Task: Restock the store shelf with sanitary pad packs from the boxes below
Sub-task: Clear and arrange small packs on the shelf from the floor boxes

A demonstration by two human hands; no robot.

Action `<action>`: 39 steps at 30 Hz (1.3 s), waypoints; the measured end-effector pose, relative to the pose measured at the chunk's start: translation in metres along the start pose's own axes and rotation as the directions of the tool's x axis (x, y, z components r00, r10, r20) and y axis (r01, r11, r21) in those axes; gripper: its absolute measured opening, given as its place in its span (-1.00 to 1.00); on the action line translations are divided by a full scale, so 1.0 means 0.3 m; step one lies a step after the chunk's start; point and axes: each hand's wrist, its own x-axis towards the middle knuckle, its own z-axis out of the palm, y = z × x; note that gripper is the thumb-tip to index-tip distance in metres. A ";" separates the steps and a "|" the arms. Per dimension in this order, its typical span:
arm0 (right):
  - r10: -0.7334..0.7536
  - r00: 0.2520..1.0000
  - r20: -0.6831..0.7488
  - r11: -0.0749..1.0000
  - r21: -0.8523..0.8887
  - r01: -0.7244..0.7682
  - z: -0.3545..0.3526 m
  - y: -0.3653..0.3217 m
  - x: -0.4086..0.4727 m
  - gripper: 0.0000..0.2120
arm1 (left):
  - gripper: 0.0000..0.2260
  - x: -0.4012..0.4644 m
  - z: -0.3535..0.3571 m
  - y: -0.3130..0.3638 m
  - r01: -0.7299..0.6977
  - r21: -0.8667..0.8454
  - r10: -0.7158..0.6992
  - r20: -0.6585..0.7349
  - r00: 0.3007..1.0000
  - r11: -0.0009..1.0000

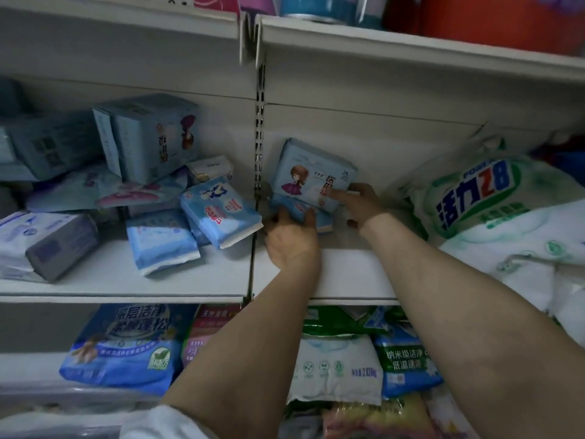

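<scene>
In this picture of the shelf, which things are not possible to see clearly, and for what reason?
- Lower blue pack, head view: the left hand and the upright pack cover most of it.
- Upright pack's print: the right hand hides one corner.
- Supply boxes: not in view, below the bottom edge.
- Packs at far left: dark and blurred, labels unreadable.
- Items on the top shelf: cut off by the top edge.

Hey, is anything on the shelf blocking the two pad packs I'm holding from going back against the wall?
Nothing visible does. The left hand grips the lower pack and the right hand holds the upright cartoon-girl pack, which already stands close to the back panel. The detergent bag sits off to the right.
</scene>
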 end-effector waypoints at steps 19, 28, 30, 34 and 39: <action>0.077 0.996 0.049 0.986 0.145 -0.083 0.097 -0.047 -0.112 -0.07 | -0.68 -0.013 -0.058 -0.016 -0.012 -0.189 0.028 0.085 0.996 0.982; 0.259 0.966 0.014 0.829 0.511 -0.230 -0.065 0.020 -0.383 -0.50 | -0.60 -0.103 -0.132 -0.021 -0.001 -0.321 0.084 0.245 0.966 0.947; 0.235 0.972 0.005 0.817 0.540 -0.201 -0.083 0.029 -0.451 -0.57 | -0.57 -0.157 -0.143 -0.019 0.092 -0.376 0.014 0.272 0.962 0.922; 0.217 0.976 -0.010 0.822 0.541 -0.178 -0.111 0.038 -0.566 -0.65 | -0.55 -0.263 -0.156 -0.045 0.262 -0.459 -0.084 0.373 0.924 0.849; 0.203 0.974 -0.105 0.830 0.546 -0.114 -0.144 0.055 -0.684 -0.57 | -0.53 -0.413 -0.193 -0.071 0.315 -0.576 -0.023 0.457 0.889 0.755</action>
